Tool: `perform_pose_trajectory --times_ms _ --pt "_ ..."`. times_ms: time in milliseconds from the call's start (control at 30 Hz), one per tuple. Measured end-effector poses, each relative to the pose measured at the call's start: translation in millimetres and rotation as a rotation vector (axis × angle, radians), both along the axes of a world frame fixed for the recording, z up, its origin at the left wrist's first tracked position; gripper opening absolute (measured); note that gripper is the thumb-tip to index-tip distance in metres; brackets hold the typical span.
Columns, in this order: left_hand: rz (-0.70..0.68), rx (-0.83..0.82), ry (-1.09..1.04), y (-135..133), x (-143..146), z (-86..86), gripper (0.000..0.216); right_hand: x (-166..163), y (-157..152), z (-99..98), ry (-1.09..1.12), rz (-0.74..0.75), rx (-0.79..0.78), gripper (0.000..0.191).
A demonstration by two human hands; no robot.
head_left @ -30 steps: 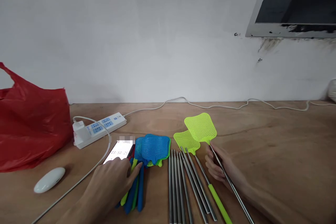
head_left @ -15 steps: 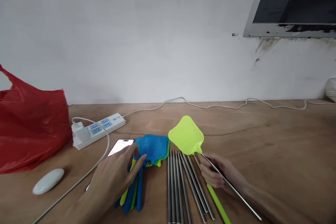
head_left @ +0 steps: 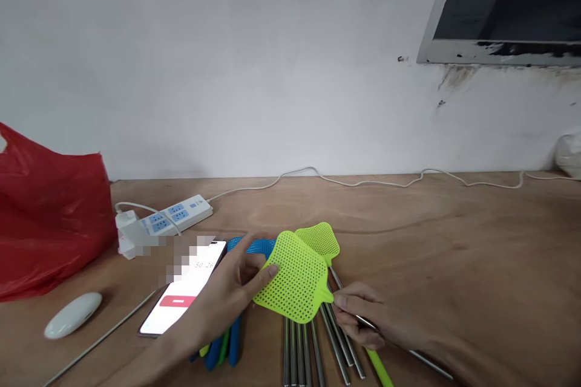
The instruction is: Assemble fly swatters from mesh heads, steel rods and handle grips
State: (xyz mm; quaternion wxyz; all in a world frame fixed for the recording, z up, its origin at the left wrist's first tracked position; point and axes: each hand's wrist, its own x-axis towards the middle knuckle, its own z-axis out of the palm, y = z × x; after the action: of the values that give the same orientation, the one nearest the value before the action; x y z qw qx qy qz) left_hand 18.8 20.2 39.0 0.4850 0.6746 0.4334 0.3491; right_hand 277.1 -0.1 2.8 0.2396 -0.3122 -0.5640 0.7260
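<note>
A yellow-green fly swatter head [head_left: 294, 278] is between my hands. My left hand [head_left: 227, 290] pinches its left edge, thumb on the front. My right hand [head_left: 363, 311] is closed round a thin metal rod [head_left: 429, 364] at the head's neck; my fingers hide the joint. Behind it lies another yellow-green swatter head [head_left: 320, 240] on a metal rod, with a yellow-green handle [head_left: 379, 369] lower down. Several loose metal tubes [head_left: 299, 354] lie below the head. Blue swatter heads [head_left: 261, 247] and blue, green and yellow handles [head_left: 235, 341] are partly hidden by my left hand.
A lit phone [head_left: 167, 305] lies beside my left forearm. Further left are a white oval object [head_left: 72, 315], a white power strip [head_left: 181, 214] with a plugged-in charger and cable, and a red plastic bag [head_left: 49, 217]. A white cord [head_left: 363, 184] runs along the wall.
The held swatter head has moved left and down to my left hand, which now pinches its edge. The other yellow-green head now shows apart behind it. My right hand has shifted slightly down.
</note>
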Motion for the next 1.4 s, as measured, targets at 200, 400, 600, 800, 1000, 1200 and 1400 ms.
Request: perform_pose_trajectory --times_ms 200,400,600,800,1000,1200,1400 --pt "0.112 -0.067 -0.007 6 -9 7.5 0.053 2 -1 -1.9 -0.079 -0.063 0.157 0.052" --pt "0.433 0.205 0.073 33 -32 11.2 0.053 8 14 -14.9 0.182 -0.221 -0.125 0.048" --pt "0.244 0.392 0.411 60 -40 -2.9 0.047 9 18 -11.7 0.281 -0.278 -0.185 0.045" --pt "0.148 0.426 0.537 88 -40 -5.8 0.044 11 18 -10.0 0.266 -0.307 -0.19 0.045" --pt "0.054 0.461 0.714 103 -40 -12.6 0.041 8 15 -11.8 0.252 -0.301 -0.26 0.045" --pt "0.05 0.548 0.836 88 -39 -13.7 0.037 7 16 -12.1 0.261 -0.365 -0.26 0.044" --pt "-0.026 0.665 0.845 55 -29 -6.6 0.032 13 19 -9.8 0.216 -0.636 -0.09 0.044"
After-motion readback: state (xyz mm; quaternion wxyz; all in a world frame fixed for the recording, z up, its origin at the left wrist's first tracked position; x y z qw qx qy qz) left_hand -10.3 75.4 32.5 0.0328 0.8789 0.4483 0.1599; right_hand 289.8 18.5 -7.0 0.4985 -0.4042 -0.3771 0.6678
